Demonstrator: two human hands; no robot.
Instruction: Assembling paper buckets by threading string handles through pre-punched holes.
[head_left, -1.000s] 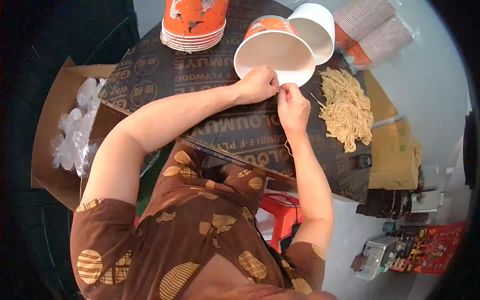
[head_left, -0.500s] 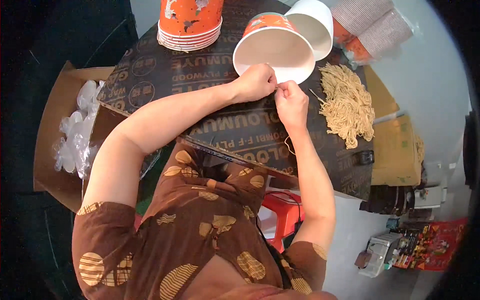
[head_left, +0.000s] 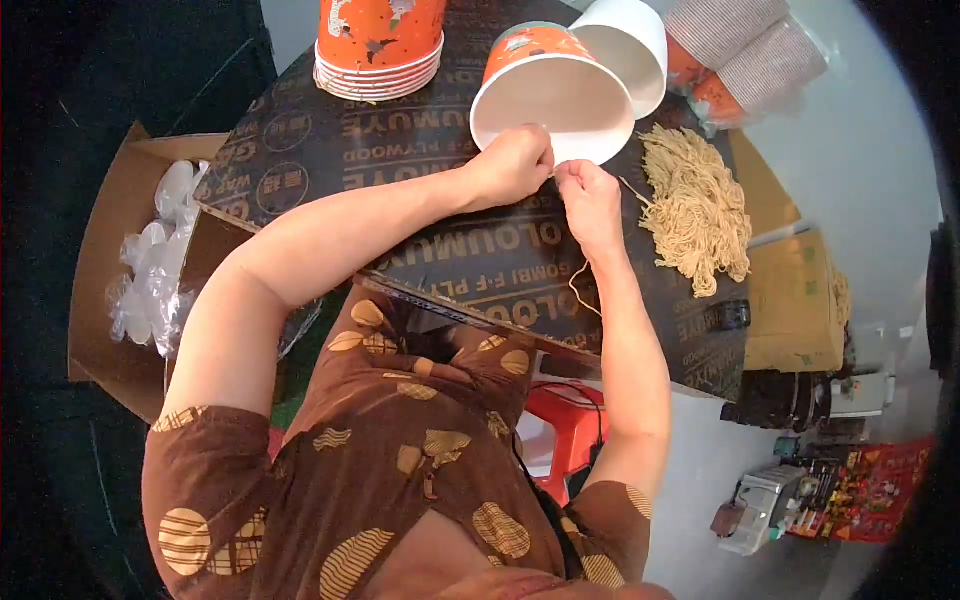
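An orange-and-white paper bucket (head_left: 560, 95) lies tilted on the dark printed table, its white mouth toward me. At its near rim my left hand (head_left: 510, 168) and my right hand (head_left: 592, 205) are closed, fingertips pinching close together on a thin beige string. One loose length of the string (head_left: 582, 288) trails down beside my right wrist. Where the string meets the rim is hidden by my fingers. To the right of my right hand lies a loose heap of beige strings (head_left: 697, 210).
Orange nested buckets (head_left: 380, 50) stand at the far left of the table (head_left: 480, 255). Another white bucket (head_left: 635, 55) sits behind the tilted one, with bagged bucket stacks (head_left: 745, 60) farther right. A cardboard box (head_left: 100, 290) at left holds clear plastic pieces. A red stool (head_left: 570, 430) is below the table.
My right hand has shifted slightly right, apart from my left, and the loose string end moved with it. The tilted bucket has edged a little to the right.
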